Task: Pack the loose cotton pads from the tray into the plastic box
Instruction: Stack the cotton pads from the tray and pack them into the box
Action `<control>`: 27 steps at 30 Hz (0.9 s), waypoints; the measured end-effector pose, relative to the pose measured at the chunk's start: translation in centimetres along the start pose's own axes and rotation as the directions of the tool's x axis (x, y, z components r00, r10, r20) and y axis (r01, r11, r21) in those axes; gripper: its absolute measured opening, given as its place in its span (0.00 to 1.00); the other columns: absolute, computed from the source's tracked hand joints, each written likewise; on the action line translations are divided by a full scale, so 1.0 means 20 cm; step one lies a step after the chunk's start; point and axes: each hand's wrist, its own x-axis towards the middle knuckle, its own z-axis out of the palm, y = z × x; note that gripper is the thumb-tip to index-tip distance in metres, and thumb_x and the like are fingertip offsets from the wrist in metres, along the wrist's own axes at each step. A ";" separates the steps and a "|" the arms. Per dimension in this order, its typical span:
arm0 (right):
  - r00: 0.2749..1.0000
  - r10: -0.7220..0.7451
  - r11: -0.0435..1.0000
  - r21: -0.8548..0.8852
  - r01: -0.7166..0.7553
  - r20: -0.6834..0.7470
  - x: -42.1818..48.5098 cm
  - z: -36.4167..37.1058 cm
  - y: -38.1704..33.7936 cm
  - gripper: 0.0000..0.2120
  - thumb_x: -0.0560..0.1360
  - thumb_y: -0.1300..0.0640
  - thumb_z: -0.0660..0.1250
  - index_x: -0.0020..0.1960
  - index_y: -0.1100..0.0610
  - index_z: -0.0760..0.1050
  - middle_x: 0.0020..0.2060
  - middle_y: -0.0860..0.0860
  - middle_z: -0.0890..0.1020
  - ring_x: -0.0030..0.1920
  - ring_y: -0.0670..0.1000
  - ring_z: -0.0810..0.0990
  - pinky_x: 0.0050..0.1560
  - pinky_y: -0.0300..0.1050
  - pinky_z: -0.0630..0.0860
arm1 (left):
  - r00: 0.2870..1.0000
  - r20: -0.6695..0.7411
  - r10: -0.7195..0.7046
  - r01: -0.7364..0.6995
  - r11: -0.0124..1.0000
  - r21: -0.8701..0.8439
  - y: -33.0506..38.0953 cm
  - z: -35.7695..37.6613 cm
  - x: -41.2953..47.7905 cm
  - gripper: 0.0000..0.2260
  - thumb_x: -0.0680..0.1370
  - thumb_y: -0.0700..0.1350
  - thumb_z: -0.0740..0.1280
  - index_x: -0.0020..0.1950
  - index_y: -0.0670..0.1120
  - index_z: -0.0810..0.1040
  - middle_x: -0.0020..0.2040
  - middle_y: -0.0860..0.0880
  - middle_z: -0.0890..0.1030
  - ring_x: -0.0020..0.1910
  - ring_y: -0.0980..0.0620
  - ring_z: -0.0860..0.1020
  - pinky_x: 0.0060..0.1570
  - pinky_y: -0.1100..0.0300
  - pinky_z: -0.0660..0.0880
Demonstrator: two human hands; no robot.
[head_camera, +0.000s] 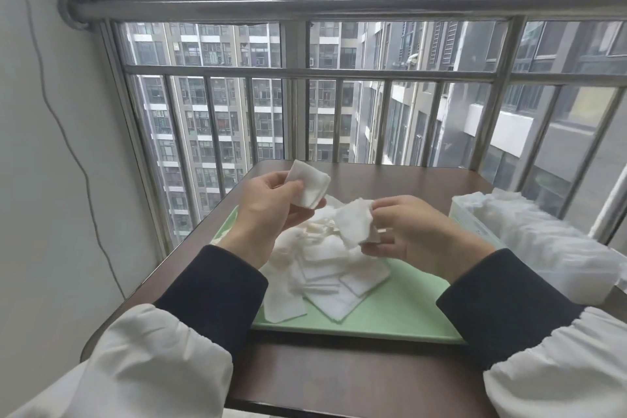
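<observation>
One tray, one plastic box, one table and two hands are in view; the loose pads are too many and too overlapped to count.

The left hand is raised over the far left part of the tray, fingers curled and thumb pressed on a small stack of cotton pads. How many pads are in the stack cannot be told. The right hand hovers over the right side of the heap, pinching a single crumpled pad between thumb and fingertips.

The pale green tray lies in the middle of the dark brown table, its near rim well back from the table's near edge, leaving a bare strip of tabletop there. On the tray a heap of loose pads spreads from the far left toward the centre. The near right part of the tray is bare green.

The translucent plastic box stands just to the right of the tray, along the table's right edge, and is packed with white pads along its whole length.

Beyond the table's far edge a metal railing runs across a window. A thin cable hangs down the wall on the left.
</observation>
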 end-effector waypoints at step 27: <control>0.966 -0.256 0.926 0.296 0.234 0.035 -0.03 0.05 -0.02 0.15 0.63 0.62 0.77 0.45 0.60 0.75 0.41 0.59 0.85 0.40 0.55 0.86 0.36 0.41 0.81 | 0.948 0.315 0.049 -0.070 0.996 0.054 0.02 0.09 -0.08 0.08 0.82 0.41 0.65 0.56 0.44 0.83 0.50 0.42 0.87 0.48 0.47 0.86 0.45 0.60 0.82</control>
